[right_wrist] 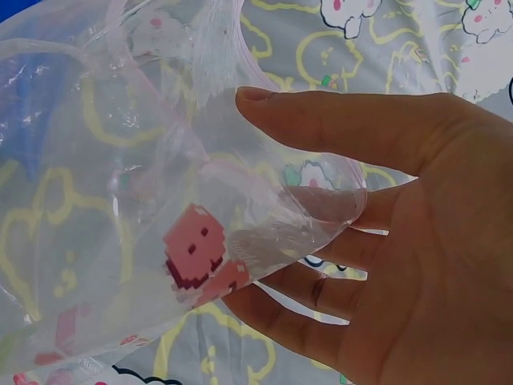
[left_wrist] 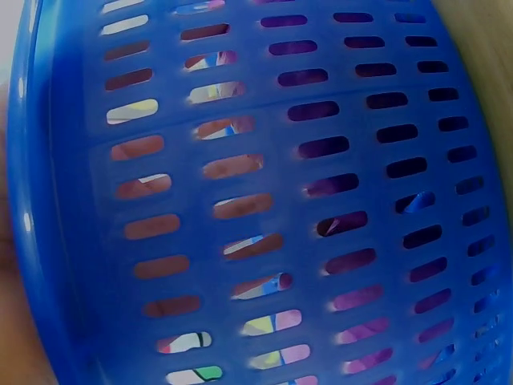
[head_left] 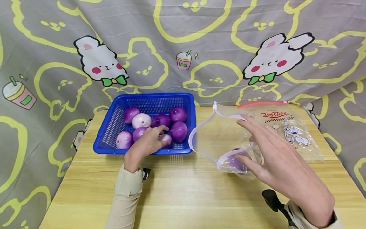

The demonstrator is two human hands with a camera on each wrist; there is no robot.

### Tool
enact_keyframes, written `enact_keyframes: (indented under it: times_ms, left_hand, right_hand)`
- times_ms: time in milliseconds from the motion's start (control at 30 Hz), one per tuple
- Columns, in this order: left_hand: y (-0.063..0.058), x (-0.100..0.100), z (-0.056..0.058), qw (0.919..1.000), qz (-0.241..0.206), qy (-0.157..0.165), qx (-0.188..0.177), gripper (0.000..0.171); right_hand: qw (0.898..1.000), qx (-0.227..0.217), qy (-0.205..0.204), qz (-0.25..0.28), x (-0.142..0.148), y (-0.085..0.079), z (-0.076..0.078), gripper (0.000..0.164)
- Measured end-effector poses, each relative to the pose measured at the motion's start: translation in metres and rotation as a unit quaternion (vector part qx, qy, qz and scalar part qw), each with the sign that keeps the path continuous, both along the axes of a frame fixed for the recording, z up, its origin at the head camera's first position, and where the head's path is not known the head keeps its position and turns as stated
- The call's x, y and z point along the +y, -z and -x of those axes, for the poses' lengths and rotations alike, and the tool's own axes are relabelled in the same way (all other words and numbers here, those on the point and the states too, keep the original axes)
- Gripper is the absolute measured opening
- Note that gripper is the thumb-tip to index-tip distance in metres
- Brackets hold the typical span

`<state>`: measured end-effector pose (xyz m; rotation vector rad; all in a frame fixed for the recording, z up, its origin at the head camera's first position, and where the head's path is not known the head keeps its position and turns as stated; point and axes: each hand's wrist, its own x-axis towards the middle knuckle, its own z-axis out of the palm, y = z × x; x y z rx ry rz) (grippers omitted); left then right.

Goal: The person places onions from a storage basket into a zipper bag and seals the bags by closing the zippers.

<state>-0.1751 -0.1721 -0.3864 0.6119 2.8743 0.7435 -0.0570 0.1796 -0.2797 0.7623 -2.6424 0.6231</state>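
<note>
My left hand (head_left: pixel 150 138) reaches over the near rim of a blue plastic basket (head_left: pixel 101 149), its fingers and thumb curled round a purple onion (head_left: pixel 166 140). Around it in the basket lie several more purple onions (head_left: pixel 179 131). In the left wrist view the slotted basket wall (left_wrist: pixel 272 144) hides most of this hand. My right hand (head_left: pixel 286 159) spreads the mouth of a clear zip bag (head_left: pixel 206 136) with extended fingers and thumb, which touch its lilac-edged rim. One onion (head_left: pixel 237 160) shows inside the bag. The right wrist view has a pink print on the film (right_wrist: pixel 196 249).
A second clear zip bag (head_left: pixel 297 133) with a red slider strip and printed figures lies flat at the right, behind my right hand. Wooden tabletop (head_left: pixel 177 190) stretches in front of the basket. A grey patterned cloth (head_left: pixel 160 76) hangs behind the table.
</note>
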Motion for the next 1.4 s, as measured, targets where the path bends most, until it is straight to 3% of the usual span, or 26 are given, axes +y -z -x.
enact_keyframes:
  times_ms: [300,600,800,1067,1200,1400]
  left_hand:
    - [-0.006,0.001,-0.002,0.9993,-0.012,0.012,0.034,0.038]
    - [-0.021,0.006,-0.009,0.9957,-0.045,0.021,0.078,0.034]
    - [-0.024,0.015,-0.011,0.9877,-0.081,0.038,0.129,0.034]
    - [-0.013,0.03,-0.007,0.9738,-0.112,0.039,0.194,0.038]
    - [-0.01,0.033,-0.007,0.9733,-0.11,0.032,0.199,0.044]
    - [-0.012,0.034,-0.011,0.9823,-0.081,0.015,0.168,0.054]
  right_hand:
    - [1.0,0.0,0.002,0.003,0.001,-0.001,0.0,0.075]
    - [1.0,0.003,0.001,0.003,0.001,0.0,0.0,0.077]
    - [1.0,0.007,0.002,0.002,0.001,0.0,0.0,0.078]
    - [1.0,-0.005,0.005,-0.001,0.001,0.0,0.0,0.081]
    - [1.0,-0.013,0.008,-0.002,0.001,-0.001,-0.001,0.095]
    - [1.0,-0.011,0.007,-0.003,0.001,-0.002,-0.001,0.092]
